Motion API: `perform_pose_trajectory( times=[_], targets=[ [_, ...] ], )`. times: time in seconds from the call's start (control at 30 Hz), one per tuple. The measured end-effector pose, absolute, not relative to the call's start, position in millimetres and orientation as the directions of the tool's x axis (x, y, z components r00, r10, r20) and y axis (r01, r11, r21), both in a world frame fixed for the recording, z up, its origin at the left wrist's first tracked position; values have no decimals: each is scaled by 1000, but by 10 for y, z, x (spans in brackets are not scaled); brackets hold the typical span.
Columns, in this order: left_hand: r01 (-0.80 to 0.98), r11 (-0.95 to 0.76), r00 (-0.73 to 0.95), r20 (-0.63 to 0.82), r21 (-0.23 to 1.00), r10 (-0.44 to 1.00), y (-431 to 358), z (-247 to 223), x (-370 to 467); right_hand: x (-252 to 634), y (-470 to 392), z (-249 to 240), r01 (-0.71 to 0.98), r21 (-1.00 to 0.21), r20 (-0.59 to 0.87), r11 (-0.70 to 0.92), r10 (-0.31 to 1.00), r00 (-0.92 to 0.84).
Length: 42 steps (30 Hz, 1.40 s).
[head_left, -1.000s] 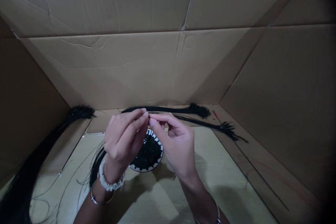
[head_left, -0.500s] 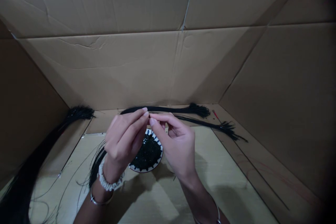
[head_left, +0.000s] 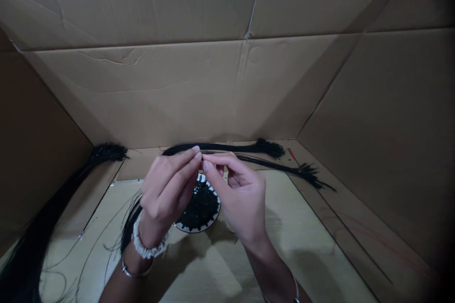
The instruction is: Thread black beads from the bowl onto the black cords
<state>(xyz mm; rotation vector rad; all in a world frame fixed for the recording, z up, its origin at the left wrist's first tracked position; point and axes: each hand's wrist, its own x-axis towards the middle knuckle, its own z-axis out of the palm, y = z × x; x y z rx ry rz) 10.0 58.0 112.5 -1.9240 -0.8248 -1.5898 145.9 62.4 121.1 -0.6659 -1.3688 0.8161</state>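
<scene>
My left hand point(head_left: 168, 187) and my right hand point(head_left: 240, 191) meet fingertip to fingertip above a plate. Both are closed in a pinch, and whatever lies between the fingertips is too small to make out. Under them, partly covered by my left hand, the white plate with blue marks point(head_left: 214, 220) bears a heap of small black pieces point(head_left: 199, 206). Behind my hands lie a bundle of black strands point(head_left: 227, 147) and a thinner bundle point(head_left: 277, 164), both with frayed right ends. More dark strands point(head_left: 128, 229) hang beside my left wrist.
A thick black bundle of strands point(head_left: 53, 203) runs along the left side. Cardboard walls point(head_left: 170, 94) enclose the pale table point(head_left: 291, 227) at the back and sides. A small red-tipped item point(head_left: 291, 154) lies at the back right corner. Loose strands point(head_left: 95, 241) trail at left.
Almost nothing differs. My right hand has shifted very slightly to the right, while both sets of fingertips stay pinched together at the same spot.
</scene>
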Motion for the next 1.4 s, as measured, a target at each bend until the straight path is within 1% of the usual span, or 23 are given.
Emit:
perform_pose_trajectory(
  times=[0.23, 0.33, 0.4, 0.5, 0.57, 0.63, 0.7, 0.77, 0.8, 0.83, 0.9, 0.97, 1.03, 1.13, 1.23, 1.4],
  targets=[
    [719, -695, 132, 984, -14, 116, 569, 1127, 110, 1457, 638, 1200, -122, -801, 590, 586, 808, 10],
    [711, -702, 86, 987, 33, 133, 543, 1149, 141, 1479, 644, 1212, -148, -816, 566, 559, 825, -4],
    [672, -729, 37, 978, 128, 206, 506, 1173, 166, 1499, 643, 1229, -188, -834, 530, 518, 848, -12],
    [559, -757, -52, 925, 339, 376, 435, 1218, 176, 1527, 642, 1255, -271, -849, 481, 454, 876, -41],
    [498, -726, -90, 861, 473, 500, 397, 1251, 149, 1541, 649, 1264, -336, -844, 465, 419, 883, -66],
    [494, -657, -55, 775, 569, 630, 377, 1286, 91, 1552, 668, 1270, -393, -833, 453, 389, 887, -83],
    [547, -572, 67, 649, 612, 758, 373, 1318, 12, 1562, 698, 1277, -417, -832, 435, 366, 897, -80],
    [619, -518, 210, 511, 590, 834, 372, 1342, -78, 1573, 738, 1290, -421, -839, 406, 345, 912, -61],
    [650, -513, 262, 468, 561, 844, 368, 1350, -123, 1580, 761, 1297, -427, -839, 391, 336, 919, -46],
    [672, -520, 298, 450, 528, 842, 361, 1356, -166, 1586, 784, 1304, -441, -836, 377, 327, 926, -28],
    [693, -549, 339, 461, 467, 820, 337, 1365, -245, 1601, 830, 1315, -486, -816, 357, 314, 934, 4],
    [701, -569, 362, 474, 429, 803, 308, 1371, -313, 1616, 869, 1318, -528, -791, 347, 310, 937, 29],
    [702, -576, 385, 458, 418, 801, 289, 1372, -368, 1630, 897, 1315, -545, -778, 342, 312, 939, 49],
    [699, -583, 404, 443, 414, 800, 305, 1343, -430, 1648, 919, 1307, -505, -798, 341, 328, 938, 70],
    [730, -583, 414, 449, 356, 792, 386, 1256, -470, 1658, 927, 1309, -441, -828, 347, 347, 934, 84],
    [835, -487, 397, 334, 255, 855, 569, 1077, -469, 1665, 945, 1319, -465, -809, 348, 359, 931, 113]
  ],
)
